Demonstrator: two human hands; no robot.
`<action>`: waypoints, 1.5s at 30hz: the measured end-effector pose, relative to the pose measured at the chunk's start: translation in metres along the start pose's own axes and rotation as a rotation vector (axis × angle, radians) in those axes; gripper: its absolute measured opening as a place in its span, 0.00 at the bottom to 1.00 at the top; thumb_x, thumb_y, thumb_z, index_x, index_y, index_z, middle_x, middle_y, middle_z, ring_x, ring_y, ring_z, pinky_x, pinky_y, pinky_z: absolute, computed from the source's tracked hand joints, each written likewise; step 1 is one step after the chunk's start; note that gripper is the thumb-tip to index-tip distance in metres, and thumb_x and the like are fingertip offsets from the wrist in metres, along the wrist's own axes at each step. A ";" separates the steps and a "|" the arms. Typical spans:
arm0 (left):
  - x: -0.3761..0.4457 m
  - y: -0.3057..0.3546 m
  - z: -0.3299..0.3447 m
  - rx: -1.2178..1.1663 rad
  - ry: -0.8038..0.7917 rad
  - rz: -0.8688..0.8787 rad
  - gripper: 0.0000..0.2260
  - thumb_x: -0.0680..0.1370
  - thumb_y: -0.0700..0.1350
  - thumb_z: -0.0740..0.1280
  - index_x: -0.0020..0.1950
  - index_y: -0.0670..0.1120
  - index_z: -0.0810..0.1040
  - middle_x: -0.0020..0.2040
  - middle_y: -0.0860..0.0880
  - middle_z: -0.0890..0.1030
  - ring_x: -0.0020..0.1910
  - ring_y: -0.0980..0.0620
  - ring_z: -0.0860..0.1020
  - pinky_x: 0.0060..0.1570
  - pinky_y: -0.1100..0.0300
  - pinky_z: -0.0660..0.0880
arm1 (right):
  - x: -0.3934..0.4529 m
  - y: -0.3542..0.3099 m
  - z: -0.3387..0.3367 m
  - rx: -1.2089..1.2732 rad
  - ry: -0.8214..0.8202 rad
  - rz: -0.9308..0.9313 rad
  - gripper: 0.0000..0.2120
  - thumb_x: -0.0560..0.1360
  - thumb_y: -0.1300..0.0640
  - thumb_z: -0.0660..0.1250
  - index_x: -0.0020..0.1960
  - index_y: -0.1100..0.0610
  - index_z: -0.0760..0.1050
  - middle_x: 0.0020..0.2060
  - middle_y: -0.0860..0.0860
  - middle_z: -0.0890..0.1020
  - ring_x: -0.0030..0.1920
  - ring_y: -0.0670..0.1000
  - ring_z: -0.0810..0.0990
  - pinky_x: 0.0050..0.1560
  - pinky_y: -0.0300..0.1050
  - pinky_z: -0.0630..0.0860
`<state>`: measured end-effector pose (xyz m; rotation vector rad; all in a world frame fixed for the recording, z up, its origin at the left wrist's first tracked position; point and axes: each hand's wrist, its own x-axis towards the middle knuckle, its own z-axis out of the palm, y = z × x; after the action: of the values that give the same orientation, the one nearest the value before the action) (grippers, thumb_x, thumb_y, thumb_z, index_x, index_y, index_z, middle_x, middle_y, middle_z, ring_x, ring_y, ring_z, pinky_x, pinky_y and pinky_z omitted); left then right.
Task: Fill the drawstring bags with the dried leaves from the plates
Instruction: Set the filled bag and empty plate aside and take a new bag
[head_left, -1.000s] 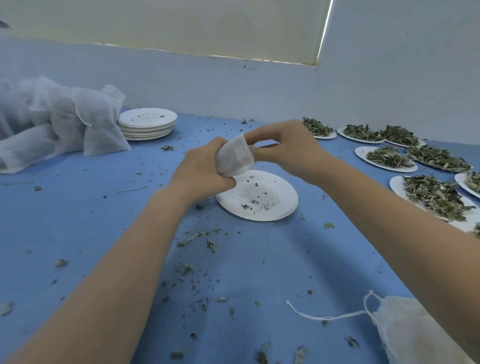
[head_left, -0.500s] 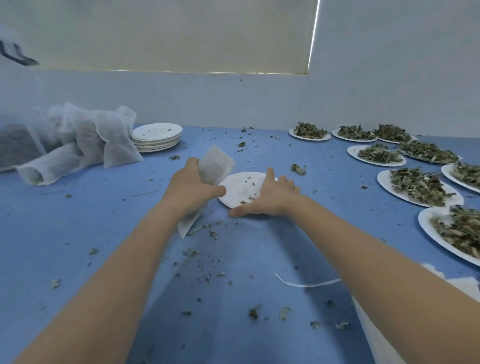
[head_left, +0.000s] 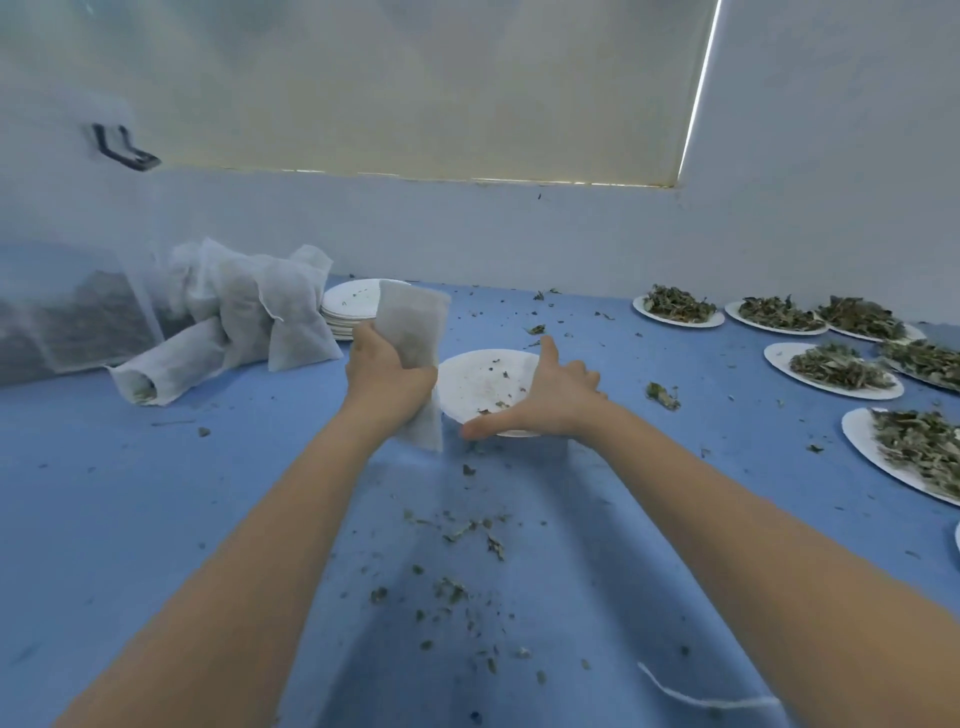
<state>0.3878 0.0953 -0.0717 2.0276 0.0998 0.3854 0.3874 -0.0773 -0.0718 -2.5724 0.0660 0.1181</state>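
Left hand grips the bag mid-frame, right hand fingers spread on the near-empty plate; a tilt could spill crumbs

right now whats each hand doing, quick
Left hand: closed around the white mesh drawstring bag.
Right hand: open, fingers spread, resting on the near-empty white paper plate.

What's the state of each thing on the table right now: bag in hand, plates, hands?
bag in hand: upright, gripped round its middle by the left hand
right hand: fingers spread, on the near-empty plate's rim
near-empty plate: only crumbs left
plate stack: empty, stacked
leaf plates: heaped with dried leaves
filled bags: piled at left
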 end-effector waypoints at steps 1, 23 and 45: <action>0.010 -0.001 -0.005 0.000 0.036 0.002 0.26 0.72 0.39 0.67 0.66 0.40 0.58 0.61 0.44 0.68 0.60 0.44 0.69 0.57 0.51 0.70 | 0.010 -0.013 -0.001 0.030 0.009 -0.033 0.71 0.47 0.31 0.77 0.75 0.46 0.36 0.70 0.57 0.57 0.70 0.59 0.54 0.65 0.56 0.60; 0.226 -0.104 -0.034 0.448 0.344 -0.140 0.35 0.75 0.43 0.68 0.73 0.35 0.50 0.67 0.34 0.62 0.66 0.38 0.64 0.65 0.50 0.64 | 0.255 -0.164 0.074 -0.148 0.040 -0.216 0.61 0.55 0.25 0.70 0.76 0.54 0.49 0.72 0.59 0.56 0.73 0.61 0.49 0.70 0.52 0.51; 0.108 0.068 0.144 0.309 -0.236 0.063 0.21 0.77 0.36 0.63 0.68 0.38 0.61 0.66 0.39 0.58 0.46 0.44 0.71 0.44 0.57 0.69 | 0.133 0.034 -0.083 -0.137 0.139 -0.007 0.48 0.64 0.34 0.71 0.74 0.56 0.55 0.70 0.57 0.61 0.70 0.59 0.58 0.66 0.53 0.61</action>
<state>0.5288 -0.0340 -0.0484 2.3704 -0.0541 0.1739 0.5233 -0.1538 -0.0328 -2.7147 0.1038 -0.0609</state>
